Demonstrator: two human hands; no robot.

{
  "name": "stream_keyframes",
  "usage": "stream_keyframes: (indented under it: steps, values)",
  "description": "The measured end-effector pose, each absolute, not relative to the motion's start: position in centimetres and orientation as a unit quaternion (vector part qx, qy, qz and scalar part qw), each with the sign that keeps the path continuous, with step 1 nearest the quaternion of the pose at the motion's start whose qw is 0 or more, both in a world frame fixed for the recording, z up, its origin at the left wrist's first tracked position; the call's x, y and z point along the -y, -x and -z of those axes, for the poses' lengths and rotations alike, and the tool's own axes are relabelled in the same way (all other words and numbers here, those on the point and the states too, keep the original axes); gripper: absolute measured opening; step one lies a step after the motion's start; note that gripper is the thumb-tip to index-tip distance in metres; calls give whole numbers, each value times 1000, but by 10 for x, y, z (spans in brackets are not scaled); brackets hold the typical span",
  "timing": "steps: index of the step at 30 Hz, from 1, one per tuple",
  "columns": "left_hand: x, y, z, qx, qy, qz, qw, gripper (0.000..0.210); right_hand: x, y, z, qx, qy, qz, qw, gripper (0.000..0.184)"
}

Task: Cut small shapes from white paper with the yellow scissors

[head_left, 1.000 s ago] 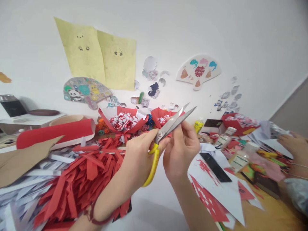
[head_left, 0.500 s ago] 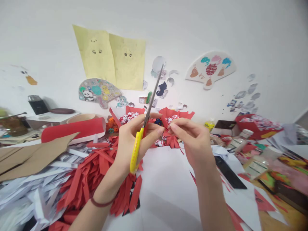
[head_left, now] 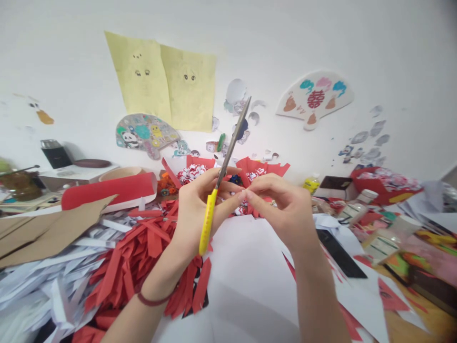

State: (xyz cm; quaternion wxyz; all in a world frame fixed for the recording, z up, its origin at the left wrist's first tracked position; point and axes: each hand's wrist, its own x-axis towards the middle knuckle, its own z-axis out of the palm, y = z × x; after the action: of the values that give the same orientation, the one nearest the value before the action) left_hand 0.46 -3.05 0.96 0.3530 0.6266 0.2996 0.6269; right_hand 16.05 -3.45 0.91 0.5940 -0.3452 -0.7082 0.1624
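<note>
Yellow-handled scissors (head_left: 207, 221) are grasped in the left hand (head_left: 194, 205). Near the white sheet's (head_left: 250, 262) far edge, the right hand (head_left: 291, 205) is pinched, contents hidden.

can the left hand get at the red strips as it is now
Probably yes: the red strips lie close by the left hand, largely uncovered. But it holds the scissors and seems to touch the right hand, so it looks busy.

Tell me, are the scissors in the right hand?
No, the left hand holds the scissors, which stick up above it, apart from the right hand.
</note>
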Motion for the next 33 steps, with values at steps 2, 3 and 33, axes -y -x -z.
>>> stream_keyframes:
  steps: [2,3,33]
  values:
    - [30,-5,-8,-303,-633,-630,333,37,35,-161,-9,714,350,-146,589,5]
    - [29,-5,-8,-304,-635,-631,327,36,35,-161,-9,717,353,-140,585,5]
    - [33,-9,-6,-330,-653,-603,318,36,36,-174,-13,746,379,-103,538,7]
